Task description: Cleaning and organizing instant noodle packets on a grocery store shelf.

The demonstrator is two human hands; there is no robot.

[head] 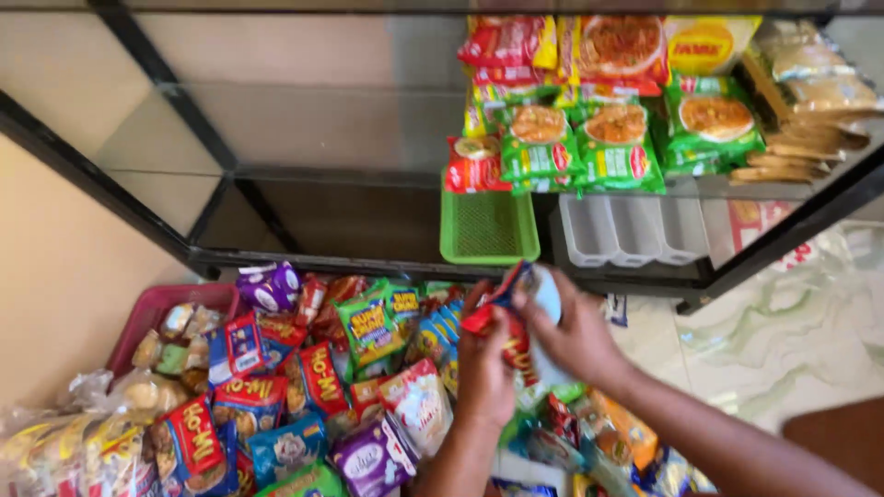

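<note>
My left hand (485, 368) and my right hand (575, 336) meet over a heap of snack packets on the floor. Together they grip a small red and blue packet (509, 293), held up in front of the lowest shelf. The left hand pinches its red lower end; the right hand wraps its upper side, where a pale blue patch shows. Below the hands lie several bright packets: red ones (318, 377), a green one (369, 324), purple ones (270, 285).
A black-framed glass shelf unit (304, 175) stands ahead. Its middle shelf carries green and red noodle packets (589, 138) at the right. A green tray (489, 228) and a clear divided tray (635, 230) sit on the bottom shelf. A pink basket (157, 313) holds snacks at left.
</note>
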